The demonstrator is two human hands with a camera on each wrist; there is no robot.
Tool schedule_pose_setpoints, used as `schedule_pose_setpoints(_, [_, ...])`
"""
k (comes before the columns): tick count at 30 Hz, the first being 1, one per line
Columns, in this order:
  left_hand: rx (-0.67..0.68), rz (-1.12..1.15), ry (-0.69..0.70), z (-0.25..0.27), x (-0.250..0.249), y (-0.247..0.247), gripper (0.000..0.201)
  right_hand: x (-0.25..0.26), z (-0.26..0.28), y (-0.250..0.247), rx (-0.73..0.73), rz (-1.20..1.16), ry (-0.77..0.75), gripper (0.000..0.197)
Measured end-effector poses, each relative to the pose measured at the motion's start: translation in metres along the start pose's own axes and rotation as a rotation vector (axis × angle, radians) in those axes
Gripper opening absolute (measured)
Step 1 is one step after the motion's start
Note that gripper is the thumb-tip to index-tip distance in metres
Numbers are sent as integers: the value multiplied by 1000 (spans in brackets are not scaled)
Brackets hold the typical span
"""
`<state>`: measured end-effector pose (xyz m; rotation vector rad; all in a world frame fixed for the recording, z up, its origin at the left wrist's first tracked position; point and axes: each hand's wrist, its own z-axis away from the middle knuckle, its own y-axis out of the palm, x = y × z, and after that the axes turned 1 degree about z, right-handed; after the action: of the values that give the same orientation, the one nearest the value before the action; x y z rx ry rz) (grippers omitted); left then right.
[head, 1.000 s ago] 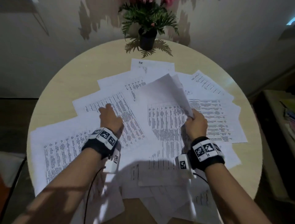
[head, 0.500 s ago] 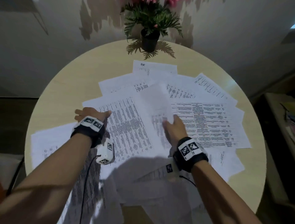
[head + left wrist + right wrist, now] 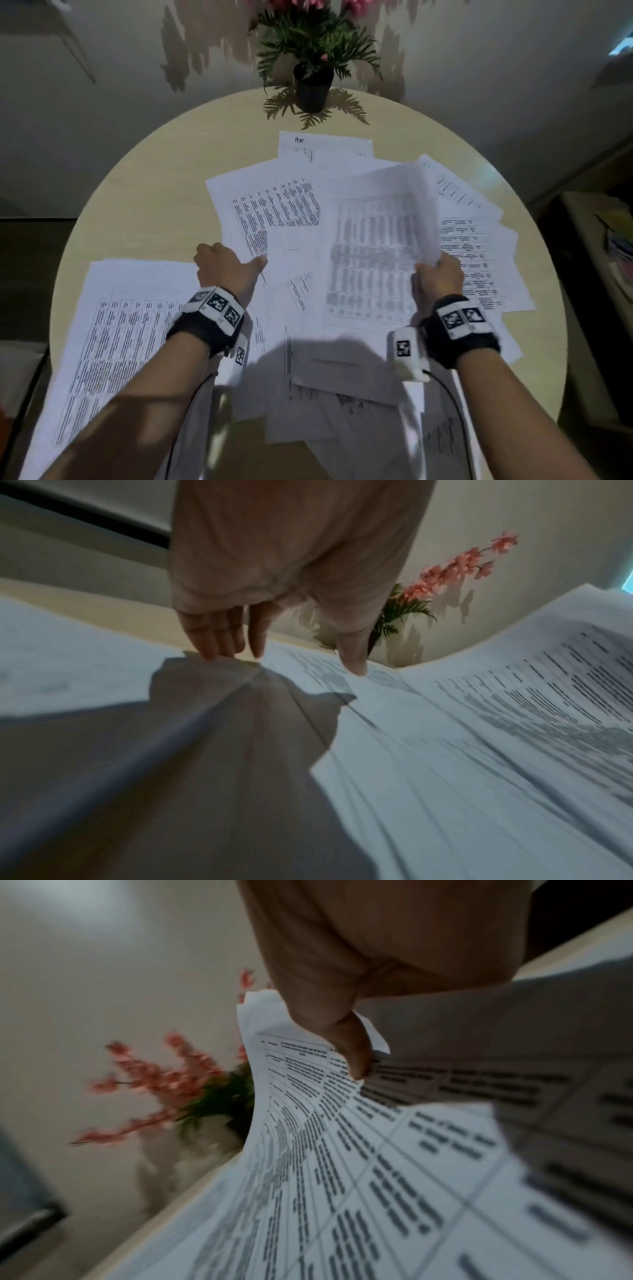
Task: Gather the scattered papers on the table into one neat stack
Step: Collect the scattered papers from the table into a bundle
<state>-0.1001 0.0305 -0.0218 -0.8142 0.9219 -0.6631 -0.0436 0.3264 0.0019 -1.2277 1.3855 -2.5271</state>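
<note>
A black pot (image 3: 313, 89) holding a fern with pink flowers stands at the top centre edge of the round wooden surface (image 3: 144, 192), whose bare rim shows at upper left and far right. Printed papers (image 3: 281, 209) lie scattered and overlapping across the middle. At right of centre, the right hand (image 3: 440, 279) grips a lifted, curling sheaf of sheets (image 3: 380, 240), thumb on top. At left of centre, the left hand (image 3: 227, 269) presses extended fingers (image 3: 219, 639) and thumb onto flat pages.
</note>
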Motion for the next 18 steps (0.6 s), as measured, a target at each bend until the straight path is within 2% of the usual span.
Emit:
schedule_pose_setpoints(3, [-11, -85, -8, 25, -3, 16, 95, -29, -12, -17, -3, 39, 77, 23])
schedule_pose_setpoints(7, [27, -163, 124, 53, -11, 41, 85, -57, -5, -7, 80, -3, 109, 18])
schedule_pose_setpoints(10, [86, -105, 71, 62, -22, 49, 79, -55, 1, -2, 94, -23, 76, 18])
schedule_pose_setpoints(14, [54, 114, -63, 52, -27, 48, 83, -50, 4, -4, 112, -18, 46, 27])
schedule_pose_setpoints(18, [22, -53, 63, 26, -25, 38, 91, -46, 11, -8, 170, -49, 61, 29])
